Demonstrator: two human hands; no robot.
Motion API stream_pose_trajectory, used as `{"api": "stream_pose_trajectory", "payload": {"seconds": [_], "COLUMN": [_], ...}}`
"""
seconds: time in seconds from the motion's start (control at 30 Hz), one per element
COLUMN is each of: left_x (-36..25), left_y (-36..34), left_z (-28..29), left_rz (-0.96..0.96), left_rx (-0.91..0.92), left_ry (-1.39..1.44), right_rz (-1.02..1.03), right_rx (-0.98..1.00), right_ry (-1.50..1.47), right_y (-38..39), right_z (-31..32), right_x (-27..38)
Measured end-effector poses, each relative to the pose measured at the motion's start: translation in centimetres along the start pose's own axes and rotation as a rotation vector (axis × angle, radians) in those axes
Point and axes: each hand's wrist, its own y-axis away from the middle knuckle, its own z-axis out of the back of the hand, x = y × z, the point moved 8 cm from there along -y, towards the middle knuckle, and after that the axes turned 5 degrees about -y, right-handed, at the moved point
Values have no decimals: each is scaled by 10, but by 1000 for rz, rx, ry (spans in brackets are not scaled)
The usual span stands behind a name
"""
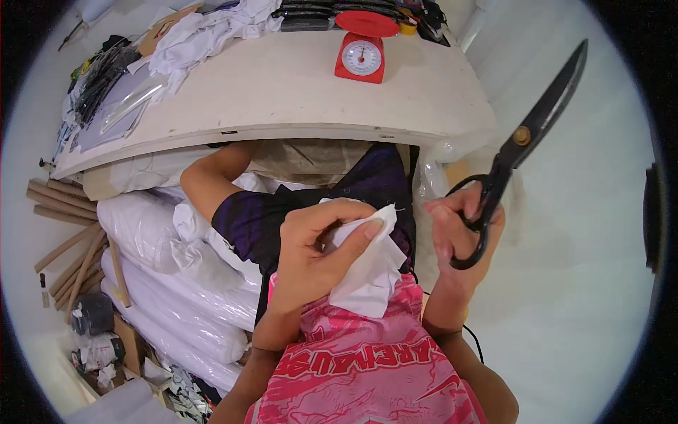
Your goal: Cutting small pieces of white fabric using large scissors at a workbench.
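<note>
Between the thumb and fingers of my left hand point(318, 247) is a folded piece of white cloth point(369, 272), pinched at its upper corner, where a loose thread sticks out. The cloth hangs over my lap in front of my pink shirt. My right hand point(466, 240) holds a large pair of black scissors point(521, 138) by the handles, to the right of the cloth and apart from it. The blades point up and away to the right and look closed together.
Ahead stands a pale table point(275, 92) bearing a red dial scale point(361, 56), heaped white cloth point(205, 46) and black packs point(307, 15). Plastic-wrapped white rolls point(176, 304) lie at the left, beside brown cardboard tubes point(78, 261). A box of scraps point(127, 353) sits lower left.
</note>
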Motion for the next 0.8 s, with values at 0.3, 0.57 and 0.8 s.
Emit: {"api": "stream_pose_trajectory", "payload": {"seconds": [0.3,0.57,0.8], "left_x": [0,5,9], "left_y": [2,-2,-1], "left_z": [-5,-7,-13], "left_rz": [-4,-25,138], "left_rx": [22,94,66], "left_ry": [50,-4,436], "right_rz": [25,42,8], "right_rx": [148,147,40], "right_ry": [-60,39,42], "right_y": [7,-5,-1], "right_z": [-13,-26,-7], "right_x": [-5,5,-1]}}
